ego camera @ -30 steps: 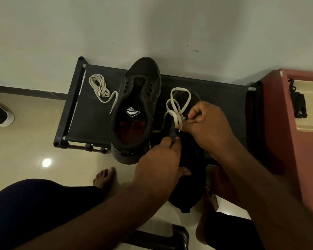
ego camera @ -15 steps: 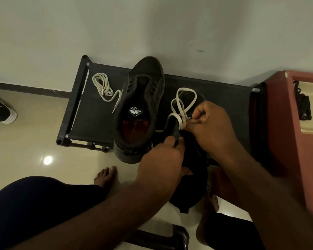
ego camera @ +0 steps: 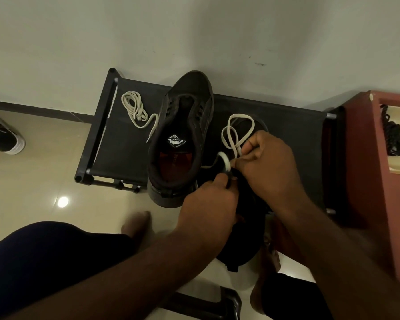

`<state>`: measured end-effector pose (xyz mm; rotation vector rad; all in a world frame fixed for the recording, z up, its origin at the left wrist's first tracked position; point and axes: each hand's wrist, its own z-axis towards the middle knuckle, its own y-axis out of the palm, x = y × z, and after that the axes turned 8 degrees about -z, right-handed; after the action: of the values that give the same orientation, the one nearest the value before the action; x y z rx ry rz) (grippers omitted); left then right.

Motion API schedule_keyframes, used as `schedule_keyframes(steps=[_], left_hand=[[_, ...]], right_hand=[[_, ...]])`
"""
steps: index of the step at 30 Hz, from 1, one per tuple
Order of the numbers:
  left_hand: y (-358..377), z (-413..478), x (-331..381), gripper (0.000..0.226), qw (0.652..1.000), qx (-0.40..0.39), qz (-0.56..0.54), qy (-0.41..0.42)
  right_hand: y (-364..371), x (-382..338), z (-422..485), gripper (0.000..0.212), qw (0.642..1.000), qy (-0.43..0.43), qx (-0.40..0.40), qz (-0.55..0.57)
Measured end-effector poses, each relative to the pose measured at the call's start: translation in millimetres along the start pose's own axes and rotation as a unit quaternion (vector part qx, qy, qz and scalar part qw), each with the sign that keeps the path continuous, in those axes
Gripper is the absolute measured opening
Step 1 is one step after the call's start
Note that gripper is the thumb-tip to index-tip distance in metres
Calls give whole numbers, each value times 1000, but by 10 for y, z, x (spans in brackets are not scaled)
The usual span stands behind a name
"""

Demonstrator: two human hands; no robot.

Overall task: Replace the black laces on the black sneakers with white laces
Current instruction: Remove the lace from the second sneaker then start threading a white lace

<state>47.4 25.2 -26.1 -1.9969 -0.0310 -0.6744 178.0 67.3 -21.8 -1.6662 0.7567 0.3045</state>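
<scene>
Lacing seemed barely begun: right hand (ego camera: 268, 167) pinched a white lace (ego camera: 226, 161), left hand (ego camera: 208, 204) pinched the near sneaker (ego camera: 243, 245); the other sneaker (ego camera: 194, 88) sat unlaced on the bench (ego camera: 286, 121).

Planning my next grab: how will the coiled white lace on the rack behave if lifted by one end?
The coiled white lace looks floppy, its loops slumped flat on the rack, so it would likely unwind and dangle. Being thin, probably very light.
</scene>
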Motion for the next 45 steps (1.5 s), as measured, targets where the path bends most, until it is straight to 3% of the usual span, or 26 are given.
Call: schedule_keyframes(steps=[3,14,17,25,29,35,39,45], left_hand=[[5,8,0,61,1000,9,-10,3],[-29,39,-70,102,991,-14,-132,-35],[-22,57,-75,93,987,-12,-155,-36],[-30,-4,3,62,996,-12,-92,-4],[-50,-8,10,61,996,-21,-82,0],[-79,11,16,64,997,-11,-81,2],[-115,4,-8,60,992,18,-128,-9],[-92,4,-38,53,963,57,-259,-55]], right_hand=[[51,-8,-19,28,1000,-3,17,4],[-51,5,125,26,997,35,-65,7],[-41,25,124,21,998,27,-47,13],[-4,82,132,21,999,19,-37,30],[-47,91,165,24,996,18,-83,20],[-11,111,139,13,998,23,-3,54],[-36,95,126,12,999,7,8,50],[-3,170,158,12,997,-36,-1,-64]])
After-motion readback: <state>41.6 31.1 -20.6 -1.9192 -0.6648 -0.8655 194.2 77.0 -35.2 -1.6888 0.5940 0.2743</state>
